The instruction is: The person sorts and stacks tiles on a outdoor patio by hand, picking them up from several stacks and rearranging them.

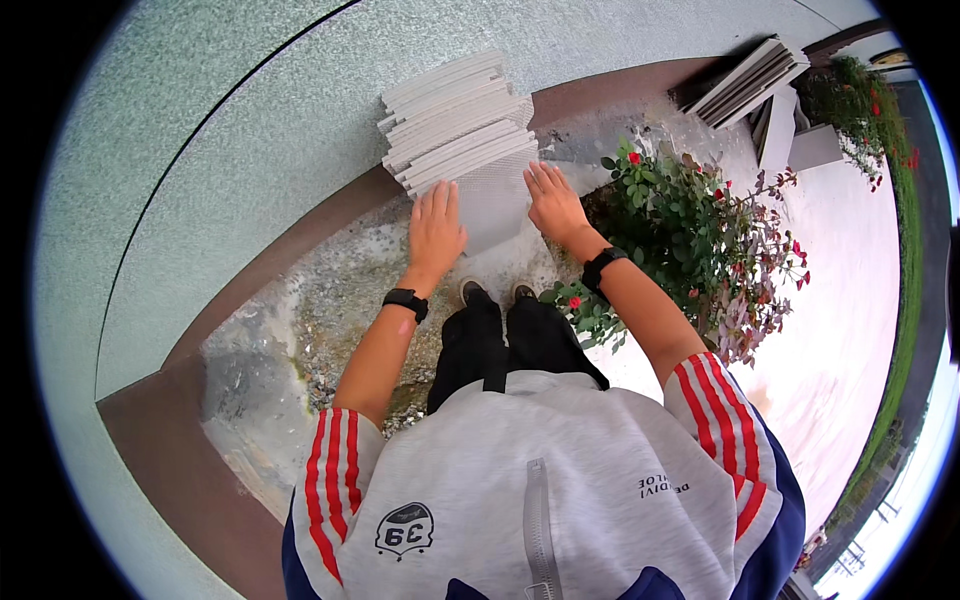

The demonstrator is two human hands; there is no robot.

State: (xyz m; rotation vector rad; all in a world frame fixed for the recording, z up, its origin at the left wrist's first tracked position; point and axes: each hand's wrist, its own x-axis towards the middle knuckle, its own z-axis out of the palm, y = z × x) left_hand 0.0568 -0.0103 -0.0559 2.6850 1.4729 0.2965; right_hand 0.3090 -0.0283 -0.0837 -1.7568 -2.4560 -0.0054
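A stack of several light grey flat slabs [450,115] with uneven edges sits against the pale wall, and a speckled grey sheet [490,215] extends from it toward me. My left hand [436,228] is at the sheet's left side, fingers stretched out just below the stacked edges. My right hand [553,205] is at the right side, its fingers also extended near the slab edges. Both hands are open; whether their fingertips press on the sheet is hard to tell. My shoes show just beyond the sheet's lower end.
A leafy rose bush [680,250] with red blooms stands close to my right forearm. The speckled wall [220,120] curves along the left and top above a brown base band [150,440]. More grey slabs [745,80] lean at the upper right, beside another flowering plant [840,100].
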